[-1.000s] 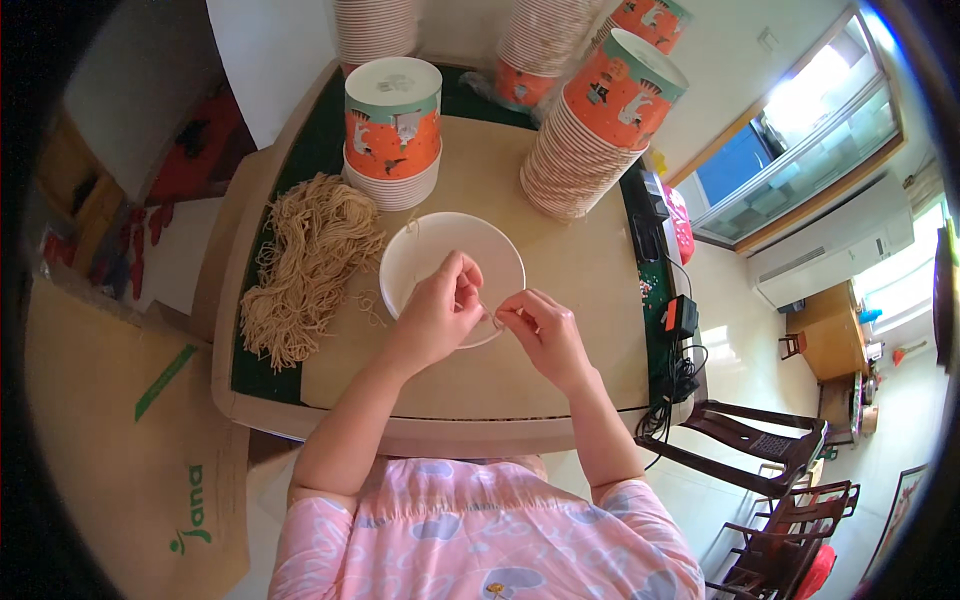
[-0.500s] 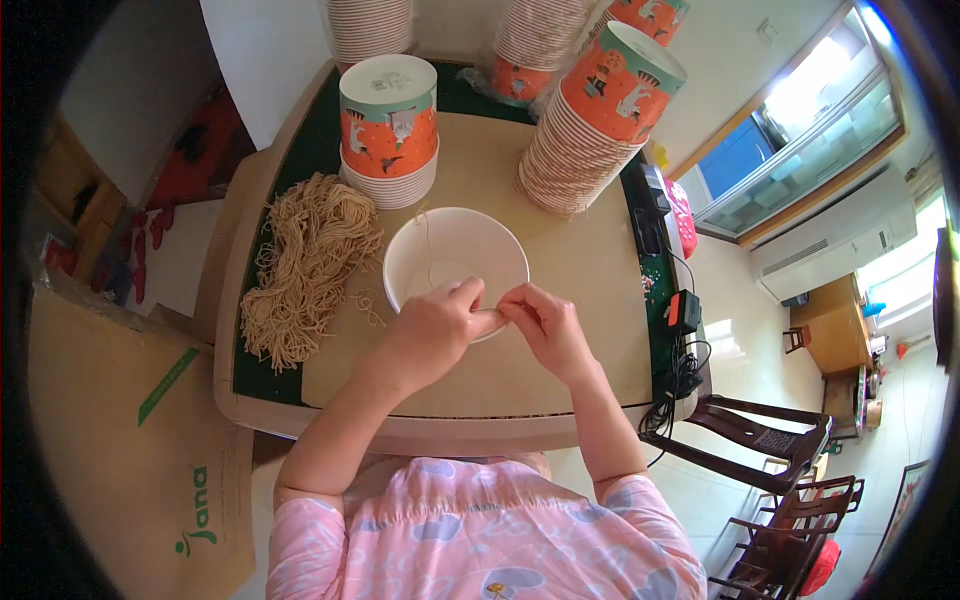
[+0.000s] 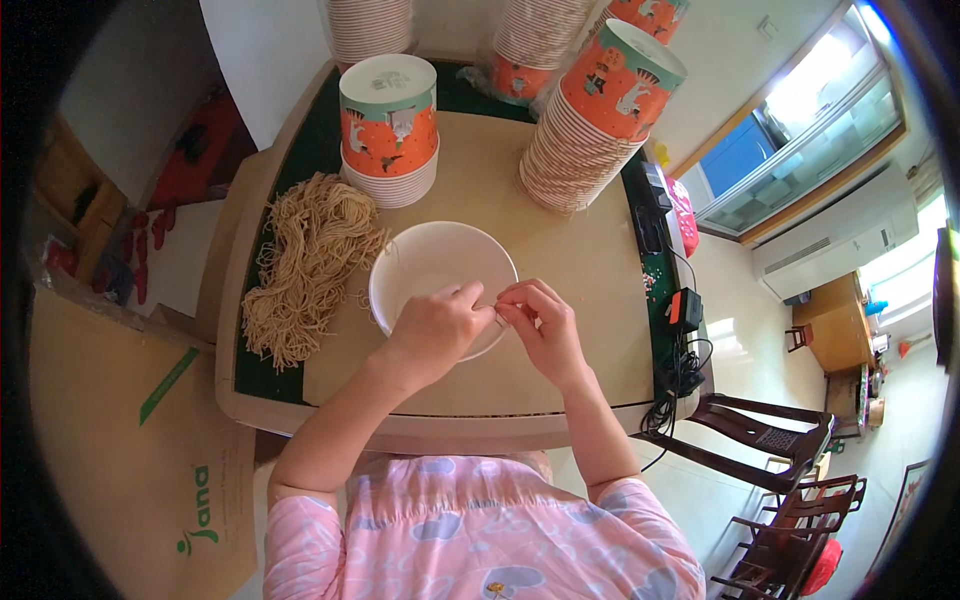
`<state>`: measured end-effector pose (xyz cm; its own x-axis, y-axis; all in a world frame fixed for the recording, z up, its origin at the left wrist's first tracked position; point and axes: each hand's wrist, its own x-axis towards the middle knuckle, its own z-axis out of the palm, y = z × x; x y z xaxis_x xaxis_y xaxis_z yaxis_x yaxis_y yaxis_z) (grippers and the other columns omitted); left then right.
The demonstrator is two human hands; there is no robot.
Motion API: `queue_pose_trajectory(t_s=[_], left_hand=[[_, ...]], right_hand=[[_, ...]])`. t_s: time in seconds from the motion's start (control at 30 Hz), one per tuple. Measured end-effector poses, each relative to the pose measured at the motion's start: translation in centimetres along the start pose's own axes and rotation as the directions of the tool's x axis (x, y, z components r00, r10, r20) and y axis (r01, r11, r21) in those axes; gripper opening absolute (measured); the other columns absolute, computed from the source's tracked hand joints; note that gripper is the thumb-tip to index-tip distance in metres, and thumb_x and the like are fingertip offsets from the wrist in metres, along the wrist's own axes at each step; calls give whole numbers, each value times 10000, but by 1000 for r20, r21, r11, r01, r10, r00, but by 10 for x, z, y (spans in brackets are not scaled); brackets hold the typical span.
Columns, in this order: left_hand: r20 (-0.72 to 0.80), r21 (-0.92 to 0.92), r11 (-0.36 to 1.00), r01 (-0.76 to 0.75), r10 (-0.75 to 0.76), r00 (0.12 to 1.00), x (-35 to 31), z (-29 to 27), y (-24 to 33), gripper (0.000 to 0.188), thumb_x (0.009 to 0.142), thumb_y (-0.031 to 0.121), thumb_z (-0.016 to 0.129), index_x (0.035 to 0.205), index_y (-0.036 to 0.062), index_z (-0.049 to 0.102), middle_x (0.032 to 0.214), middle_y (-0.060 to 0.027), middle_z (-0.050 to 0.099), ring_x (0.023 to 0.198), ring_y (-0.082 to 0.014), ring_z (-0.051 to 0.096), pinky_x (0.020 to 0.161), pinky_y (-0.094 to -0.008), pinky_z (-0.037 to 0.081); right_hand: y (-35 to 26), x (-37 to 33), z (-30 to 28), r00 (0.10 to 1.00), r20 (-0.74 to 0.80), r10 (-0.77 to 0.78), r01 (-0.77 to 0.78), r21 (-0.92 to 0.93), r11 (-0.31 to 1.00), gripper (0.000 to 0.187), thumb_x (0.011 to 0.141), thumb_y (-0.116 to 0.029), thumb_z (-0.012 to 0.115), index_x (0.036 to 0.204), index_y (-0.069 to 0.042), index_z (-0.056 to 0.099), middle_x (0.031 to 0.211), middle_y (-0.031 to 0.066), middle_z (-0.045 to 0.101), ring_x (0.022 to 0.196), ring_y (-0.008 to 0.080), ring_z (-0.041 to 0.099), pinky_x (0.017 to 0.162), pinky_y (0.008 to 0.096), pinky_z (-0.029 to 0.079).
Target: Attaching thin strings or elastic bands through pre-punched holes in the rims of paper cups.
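Note:
A white paper bowl [image 3: 430, 265] stands empty in the middle of the tan table [image 3: 590, 270]. My left hand [image 3: 435, 325] lies over the bowl's near rim, thumb and forefinger pinched. My right hand [image 3: 540, 325] meets it fingertip to fingertip just right of the rim. Both pinch a small thin thing between them, too small to name. A heap of dry pale-brown noodles [image 3: 305, 265] lies to the left of the bowl, partly on a dark green mat [image 3: 262, 370].
A stack of orange printed paper bowls [image 3: 390, 130] stands behind the white bowl, a taller leaning stack [image 3: 595, 125] at the back right, more stacks behind. A power strip and cables [image 3: 680, 320] sit at the table's right edge. Dark wooden chairs [image 3: 770, 450] stand to the right, and brown cardboard [image 3: 130, 440] to the left.
My hands were apart above the bowl a second ago. They have come together, and their fingertips now touch at the bowl's near right rim.

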<state>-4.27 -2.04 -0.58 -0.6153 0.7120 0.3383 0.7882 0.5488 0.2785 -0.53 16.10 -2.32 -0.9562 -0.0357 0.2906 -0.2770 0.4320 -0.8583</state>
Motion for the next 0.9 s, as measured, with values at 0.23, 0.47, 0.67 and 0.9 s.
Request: queue_pose_trajectory(t_s=[0.23,0.47,0.67,0.9], left_hand=[[35,41,999,-2,1,999,2,1,2,53,793,107,602,839,84,614,811,-78,540,734,-250,612,597,-381,507],[165,-792,506,341,-360,918,2,12,-4,71,869,122,626,863,51,623,764,-6,572,596,-94,533,497,-241,408],[532,-831,-29,556,-332,779,6,10,-9,134,925,158,574,894,39,627,662,31,542,549,-31,479,452,-177,349],[552,-830,-142,539,-344,759,4,13,-15,137,925,156,571,905,35,632,672,27,547,548,-34,486,438,-175,336]], right_hand=[[-3,0,-4,997,32,68,-67,-47,997,50,852,-24,631,895,1,626,782,52,606,690,110,562,597,238,443],[4,-14,10,986,-155,57,-45,82,996,54,835,29,638,882,3,633,860,60,621,749,106,578,641,231,468],[-7,-23,33,924,-381,-25,58,74,996,74,810,58,652,874,23,654,912,101,626,839,148,605,729,257,498],[-7,-29,42,881,-414,-230,193,-130,973,169,812,72,634,956,4,691,962,124,639,879,213,623,754,284,507]])
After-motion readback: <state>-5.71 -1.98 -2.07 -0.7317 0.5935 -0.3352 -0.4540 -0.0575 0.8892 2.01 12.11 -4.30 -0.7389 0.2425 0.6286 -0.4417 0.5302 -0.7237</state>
